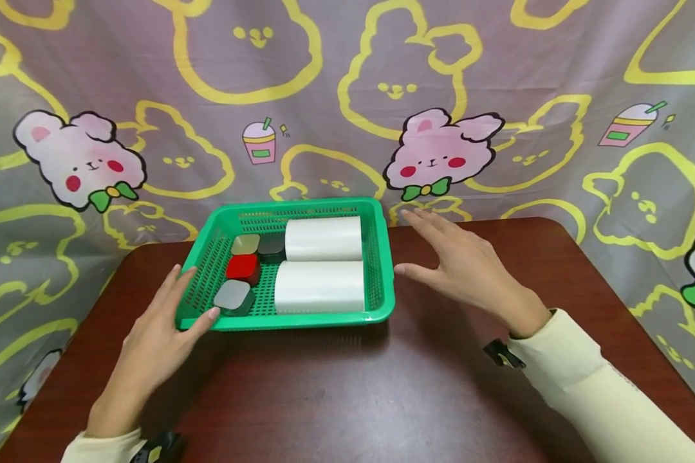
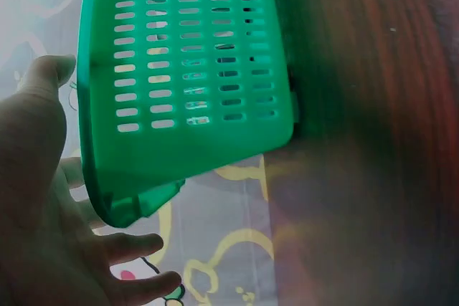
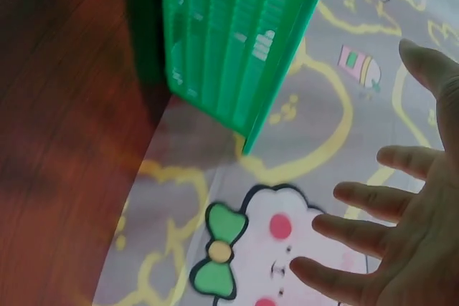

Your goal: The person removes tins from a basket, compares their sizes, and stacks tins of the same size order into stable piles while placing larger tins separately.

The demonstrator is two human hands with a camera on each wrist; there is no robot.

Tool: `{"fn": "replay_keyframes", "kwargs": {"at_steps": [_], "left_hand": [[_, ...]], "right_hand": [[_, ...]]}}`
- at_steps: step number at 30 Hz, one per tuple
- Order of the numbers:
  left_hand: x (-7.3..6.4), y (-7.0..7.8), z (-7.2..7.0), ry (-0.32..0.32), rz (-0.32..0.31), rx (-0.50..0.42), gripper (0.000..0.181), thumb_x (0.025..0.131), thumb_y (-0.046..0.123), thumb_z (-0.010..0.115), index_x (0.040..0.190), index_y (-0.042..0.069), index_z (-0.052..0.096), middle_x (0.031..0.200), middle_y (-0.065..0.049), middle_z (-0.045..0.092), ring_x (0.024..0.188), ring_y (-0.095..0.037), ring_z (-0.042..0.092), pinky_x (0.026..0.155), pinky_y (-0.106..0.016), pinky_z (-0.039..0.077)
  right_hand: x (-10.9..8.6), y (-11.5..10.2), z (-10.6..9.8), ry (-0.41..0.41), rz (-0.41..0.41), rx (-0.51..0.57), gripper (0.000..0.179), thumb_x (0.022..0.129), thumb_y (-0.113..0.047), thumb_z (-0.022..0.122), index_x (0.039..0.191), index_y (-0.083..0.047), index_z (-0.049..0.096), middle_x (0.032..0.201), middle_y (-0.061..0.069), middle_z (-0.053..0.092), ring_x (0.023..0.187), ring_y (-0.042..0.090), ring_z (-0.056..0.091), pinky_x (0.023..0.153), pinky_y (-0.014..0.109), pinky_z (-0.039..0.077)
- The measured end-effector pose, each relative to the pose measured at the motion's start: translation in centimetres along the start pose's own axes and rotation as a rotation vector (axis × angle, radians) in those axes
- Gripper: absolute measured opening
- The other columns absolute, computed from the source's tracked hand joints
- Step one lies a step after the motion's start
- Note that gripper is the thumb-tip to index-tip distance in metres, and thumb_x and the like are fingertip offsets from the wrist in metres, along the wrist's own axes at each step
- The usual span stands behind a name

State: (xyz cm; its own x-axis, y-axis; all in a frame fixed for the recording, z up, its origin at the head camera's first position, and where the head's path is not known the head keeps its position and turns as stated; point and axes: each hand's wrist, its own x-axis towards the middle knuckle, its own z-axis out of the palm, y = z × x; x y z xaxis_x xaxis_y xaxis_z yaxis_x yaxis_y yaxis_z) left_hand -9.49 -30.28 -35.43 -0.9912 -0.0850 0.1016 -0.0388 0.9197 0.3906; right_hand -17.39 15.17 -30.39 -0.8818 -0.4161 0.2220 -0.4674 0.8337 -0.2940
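Note:
A green plastic basket (image 1: 301,321) with slotted sides is on the brown table near its back edge. Two white rolls (image 1: 320,286) lie one behind the other in its right part. In the left part are several small rounded-square pieces: a grey one (image 1: 233,294), a red one (image 1: 242,269), a black one (image 1: 273,245) and a yellowish one (image 1: 246,244). My left hand (image 1: 150,341) is beside the basket's front left corner, fingers and thumb spread around the rim; contact is unclear. To the right, my right hand (image 1: 469,267) is spread, its thumb near the basket's right rim.
Behind the table (image 1: 336,392) hangs a grey curtain (image 1: 336,83) printed with yellow outlines and pink-cheeked rabbits. It comes close behind the basket. Both forearms wear pale sleeves (image 1: 579,366), with a black strap (image 1: 504,354) at each wrist.

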Motion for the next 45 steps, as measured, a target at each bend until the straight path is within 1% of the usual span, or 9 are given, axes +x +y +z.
{"fn": "replay_keyframes", "kwargs": {"at_steps": [5,9,12,21,24,30,33,38,45], "left_hand": [[-0.2,-0.8,0.1,-0.021,-0.027,-0.078,0.092,0.099,0.054,0.065,0.170,0.025,0.014,0.177,-0.015,0.006,0.144,-0.060,0.034,0.093,-0.089,0.030],[-0.4,-1.4,0.3,-0.025,-0.007,-0.125,0.095,0.099,0.049,0.069,0.170,0.021,0.014,0.175,-0.022,0.010,0.147,-0.060,0.030,0.099,-0.086,0.031],[-0.4,-1.8,0.4,-0.025,0.006,-0.149,0.095,0.099,0.046,0.071,0.170,0.017,0.015,0.173,-0.028,0.014,0.148,-0.059,0.029,0.103,-0.083,0.032],[-0.5,-2.1,0.7,-0.001,0.025,-0.186,0.095,0.098,0.040,0.074,0.169,0.015,0.018,0.167,-0.028,0.029,0.138,-0.053,0.040,0.101,-0.076,0.038],[-0.5,-2.2,0.8,-0.015,0.007,-0.184,0.096,0.097,0.043,0.073,0.170,0.016,0.016,0.166,-0.029,0.030,0.138,-0.053,0.040,0.102,-0.076,0.038],[-0.5,-2.4,0.8,-0.055,-0.033,-0.173,0.099,0.098,0.048,0.071,0.170,0.017,0.012,0.167,-0.031,0.027,0.140,-0.056,0.036,0.104,-0.079,0.036],[-0.5,-2.5,0.8,-0.062,-0.035,-0.166,0.099,0.098,0.048,0.071,0.170,0.018,0.011,0.167,-0.031,0.027,0.140,-0.056,0.036,0.103,-0.079,0.035],[-0.5,-2.6,0.7,-0.071,-0.044,-0.143,0.099,0.098,0.052,0.069,0.171,0.021,0.009,0.168,-0.030,0.026,0.140,-0.057,0.037,0.101,-0.080,0.035],[-0.4,-2.2,0.6,-0.078,-0.056,-0.126,0.099,0.098,0.057,0.066,0.171,0.026,0.007,0.169,-0.027,0.026,0.139,-0.058,0.040,0.095,-0.081,0.037]], "right_hand": [[1.4,-1.6,0.1,-0.050,-0.095,0.017,0.092,0.090,-0.057,0.076,0.165,-0.022,0.036,0.166,0.012,0.042,0.148,0.038,0.047,0.100,0.064,0.053],[2.6,-3.0,0.3,-0.112,-0.166,0.042,0.091,0.089,-0.059,0.076,0.164,-0.025,0.038,0.165,0.009,0.045,0.148,0.036,0.048,0.103,0.061,0.053],[3.4,-3.9,0.5,-0.169,-0.195,0.054,0.091,0.088,-0.061,0.076,0.164,-0.029,0.037,0.167,0.005,0.043,0.149,0.033,0.047,0.103,0.060,0.053],[5.4,-5.6,1.5,-0.315,-0.271,0.072,0.092,0.087,-0.063,0.076,0.165,-0.036,0.034,0.169,0.002,0.039,0.150,0.028,0.046,0.100,0.055,0.056],[5.9,-6.1,1.8,-0.355,-0.283,0.082,0.092,0.088,-0.062,0.075,0.165,-0.039,0.031,0.170,0.001,0.037,0.150,0.028,0.045,0.098,0.054,0.057],[6.8,-7.4,2.8,-0.389,-0.349,0.069,0.090,0.089,-0.058,0.076,0.165,-0.038,0.033,0.168,0.004,0.039,0.151,0.029,0.043,0.110,0.056,0.049],[7.2,-8.1,3.2,-0.405,-0.368,0.059,0.089,0.089,-0.055,0.077,0.164,-0.038,0.034,0.166,0.002,0.042,0.149,0.027,0.045,0.111,0.056,0.048],[7.9,-9.0,3.8,-0.454,-0.368,0.051,0.087,0.090,-0.051,0.078,0.164,-0.040,0.034,0.163,-0.001,0.044,0.145,0.023,0.045,0.109,0.056,0.048],[8.5,-9.7,4.7,-0.496,-0.371,0.009,0.087,0.090,-0.044,0.080,0.164,-0.042,0.033,0.163,0.001,0.045,0.142,0.024,0.048,0.111,0.053,0.048]]}}
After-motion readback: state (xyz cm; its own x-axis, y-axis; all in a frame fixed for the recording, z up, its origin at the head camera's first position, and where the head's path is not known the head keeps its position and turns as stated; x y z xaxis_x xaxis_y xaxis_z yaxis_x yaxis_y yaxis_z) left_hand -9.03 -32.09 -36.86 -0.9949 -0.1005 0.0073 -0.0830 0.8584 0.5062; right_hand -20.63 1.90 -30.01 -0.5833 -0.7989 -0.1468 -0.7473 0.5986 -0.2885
